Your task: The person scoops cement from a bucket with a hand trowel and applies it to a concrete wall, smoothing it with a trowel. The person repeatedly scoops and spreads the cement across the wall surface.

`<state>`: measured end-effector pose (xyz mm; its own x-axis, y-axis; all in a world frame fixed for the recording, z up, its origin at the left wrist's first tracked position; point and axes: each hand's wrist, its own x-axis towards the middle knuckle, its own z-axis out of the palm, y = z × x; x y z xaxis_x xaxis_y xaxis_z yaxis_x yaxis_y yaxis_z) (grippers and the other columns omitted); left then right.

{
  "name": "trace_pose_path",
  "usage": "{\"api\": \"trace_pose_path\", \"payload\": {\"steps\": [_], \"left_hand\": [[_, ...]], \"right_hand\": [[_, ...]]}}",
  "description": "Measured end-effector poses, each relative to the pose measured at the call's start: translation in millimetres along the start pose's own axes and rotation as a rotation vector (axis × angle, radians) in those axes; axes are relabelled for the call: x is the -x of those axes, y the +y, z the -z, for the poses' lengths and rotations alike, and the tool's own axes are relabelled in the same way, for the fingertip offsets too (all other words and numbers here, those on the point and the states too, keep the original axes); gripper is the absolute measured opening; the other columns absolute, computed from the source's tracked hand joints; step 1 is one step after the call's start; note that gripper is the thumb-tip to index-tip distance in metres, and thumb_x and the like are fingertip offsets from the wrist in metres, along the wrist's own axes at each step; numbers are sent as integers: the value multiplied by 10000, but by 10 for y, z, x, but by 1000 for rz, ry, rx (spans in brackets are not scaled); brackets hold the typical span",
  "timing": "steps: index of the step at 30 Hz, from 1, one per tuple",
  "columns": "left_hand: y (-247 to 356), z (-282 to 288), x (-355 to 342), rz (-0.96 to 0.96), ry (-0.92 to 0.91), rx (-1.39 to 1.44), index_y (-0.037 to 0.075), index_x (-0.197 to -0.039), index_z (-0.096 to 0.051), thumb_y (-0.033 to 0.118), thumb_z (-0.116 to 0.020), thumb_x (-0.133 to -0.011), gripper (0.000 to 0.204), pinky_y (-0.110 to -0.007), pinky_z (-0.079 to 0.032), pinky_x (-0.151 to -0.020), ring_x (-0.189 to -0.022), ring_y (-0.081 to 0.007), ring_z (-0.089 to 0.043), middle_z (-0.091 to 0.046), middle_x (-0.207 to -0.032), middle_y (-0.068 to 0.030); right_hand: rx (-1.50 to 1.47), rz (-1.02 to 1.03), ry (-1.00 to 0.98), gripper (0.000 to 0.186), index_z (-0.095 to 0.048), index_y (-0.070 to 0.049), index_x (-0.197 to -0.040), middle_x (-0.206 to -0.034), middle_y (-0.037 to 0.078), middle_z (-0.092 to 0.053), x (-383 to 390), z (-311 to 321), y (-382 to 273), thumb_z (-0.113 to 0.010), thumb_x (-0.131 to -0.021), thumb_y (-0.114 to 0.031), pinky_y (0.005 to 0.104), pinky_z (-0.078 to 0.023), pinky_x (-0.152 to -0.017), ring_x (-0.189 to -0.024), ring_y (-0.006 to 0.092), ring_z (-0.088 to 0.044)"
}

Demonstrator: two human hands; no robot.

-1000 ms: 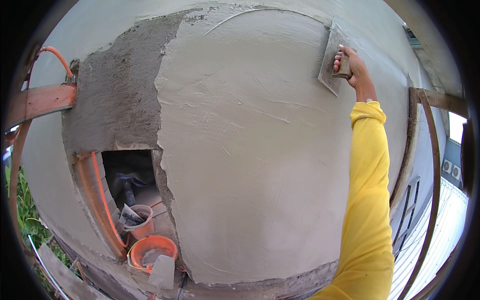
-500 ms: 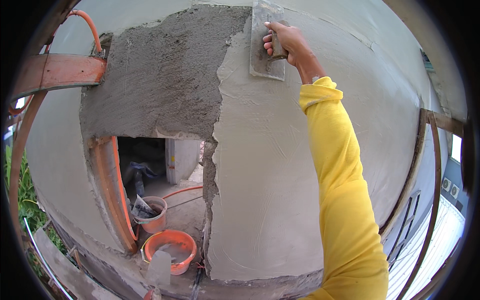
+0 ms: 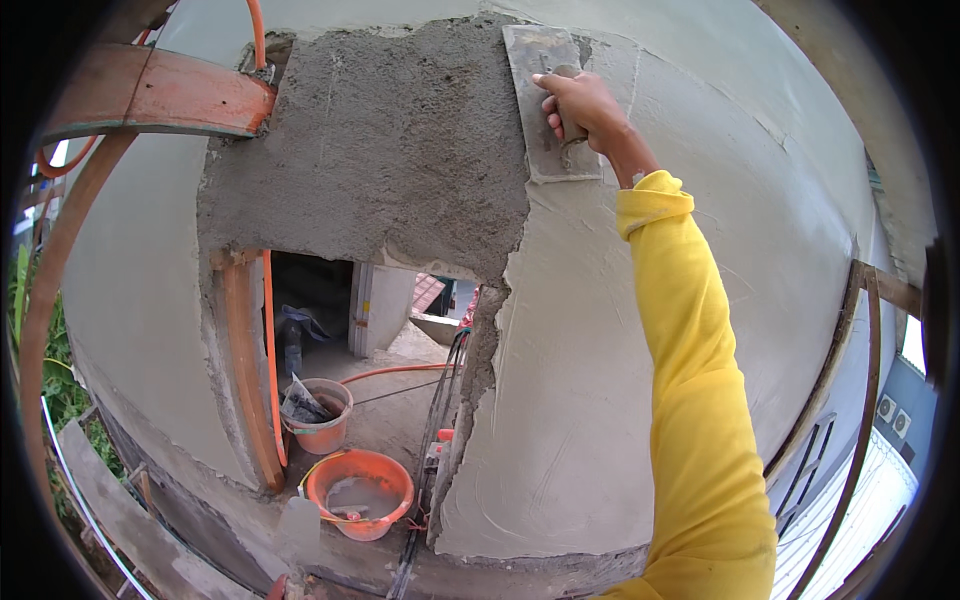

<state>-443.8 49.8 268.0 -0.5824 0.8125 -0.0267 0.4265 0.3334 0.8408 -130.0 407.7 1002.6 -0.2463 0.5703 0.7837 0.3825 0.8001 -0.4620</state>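
Observation:
My right hand [image 3: 585, 108] is closed round the handle of a flat rectangular plastering trowel [image 3: 545, 150], high on the wall. The trowel's blade lies against the wall, its top leaning a little left. It is where the smooth light-grey plaster [image 3: 590, 400] meets the rough, darker grey patch [image 3: 390, 150]. A yellow sleeve [image 3: 690, 340] covers my right arm up to near the wrist. My left hand is out of sight. At the bottom edge stands a grey flat blade [image 3: 298, 532] with a reddish part below it; what holds it is not visible.
Below the rough patch is an opening with a wooden post [image 3: 250, 380] and an orange hose [image 3: 272, 350]. An orange basin [image 3: 395, 490] of wet grey mix and a bucket [image 3: 322, 435] stand there. A reddish beam [image 3: 200, 90] juts in at upper left; a wooden frame [image 3: 820, 400] stands right.
My view has shifted, showing more through the opening. My right hand has moved the trowel slightly left over the plaster's edge, and its blade has tilted from nearly upright.

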Motion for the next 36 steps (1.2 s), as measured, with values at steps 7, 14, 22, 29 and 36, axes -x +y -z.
{"api": "trace_pose_path", "payload": {"steps": [7, 14, 22, 29, 36], "left_hand": [[587, 120, 24, -12, -43, -18, -39, -1409, -632, 254, -753, -904, 596, -493, -568, -917, -1016, -421, -725, -731, -1168, -285], [654, -84, 72, 49, -22, 9, -58, -1392, -638, 255, -774, -900, 599, -487, -537, -974, -1094, -414, -697, -727, -1174, -310], [968, -566, 358, -88, 57, 1, -116, -1295, -641, 231, -777, -903, 542, -420, -509, -621, -678, -239, -597, -680, -854, -165], [1259, -1109, 654, -112, 85, -50, -64, -1300, -658, 242, -775, -910, 510, -382, -461, -525, -596, -174, -550, -624, -733, -87], [1391, -1293, 902, 0, 7, 33, -31, -1252, -687, 299, -787, -910, 486, -388, -513, -533, -619, -193, -587, -650, -788, -99]], "right_hand": [[761, 561, 454, 529, -669, 87, -877, -733, 201, -716, -50, 461, 647, -710, -991, -428, 405, -530, -535, -539, 248, -690], [549, -5, 394, 536, -713, 80, -793, -647, 145, -691, 187, 1807, 589, -711, -970, -426, 409, -573, -612, -562, 263, -705], [281, -99, 552, 412, -598, -50, -751, -667, 16, -550, 601, 3285, 1318, -725, -1004, -349, 316, -447, -442, -513, 129, -528], [236, -200, 676, 356, -609, -40, -879, -752, 7, -573, 958, 4538, 1833, -732, -1007, -349, 315, -486, -483, -582, 122, -558], [-328, -68, 538, 297, -612, -42, -1008, -812, 44, -627, 1084, 4721, 1950, -734, -1012, -313, 323, -562, -550, -620, 156, -609]]}}
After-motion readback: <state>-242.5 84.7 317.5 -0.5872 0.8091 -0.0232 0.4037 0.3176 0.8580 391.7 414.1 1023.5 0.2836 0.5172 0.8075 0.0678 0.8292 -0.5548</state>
